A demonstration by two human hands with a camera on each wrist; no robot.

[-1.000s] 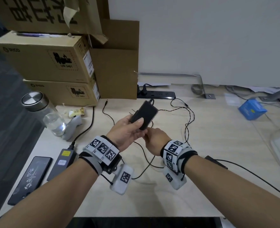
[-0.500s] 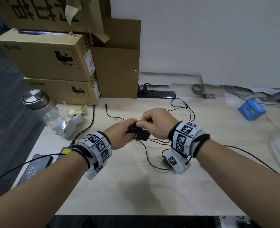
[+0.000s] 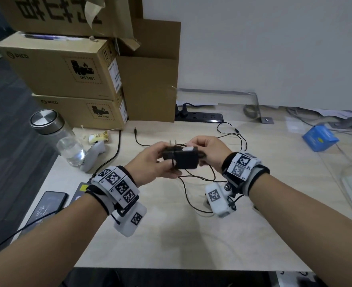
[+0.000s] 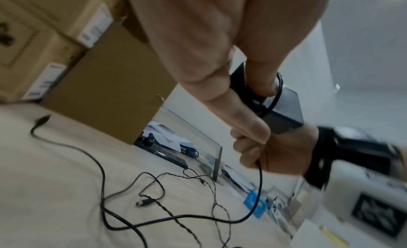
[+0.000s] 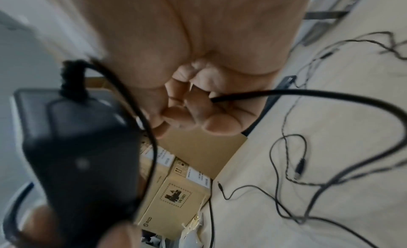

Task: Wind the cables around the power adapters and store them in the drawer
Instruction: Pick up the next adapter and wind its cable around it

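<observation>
Power adapter (image 3: 183,159): held above the desk (image 3: 171,235), gripped by the left hand (image 3: 150,162); cable (image 4: 259,190) pinched in the curled fingers of the right hand (image 3: 209,150). About one turn was wound; most cable was left trailing beyond. Drawer: not seen; storage was judged outstanding.

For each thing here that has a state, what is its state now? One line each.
adapter: held above the desk, cable partly wound round it
cable: mostly loose on the desk
left hand: grips the adapter
right hand: pinches the cable
bottle: lid on, tilted
power strip: plugs in at its left end
phone: flat on the desk
</observation>
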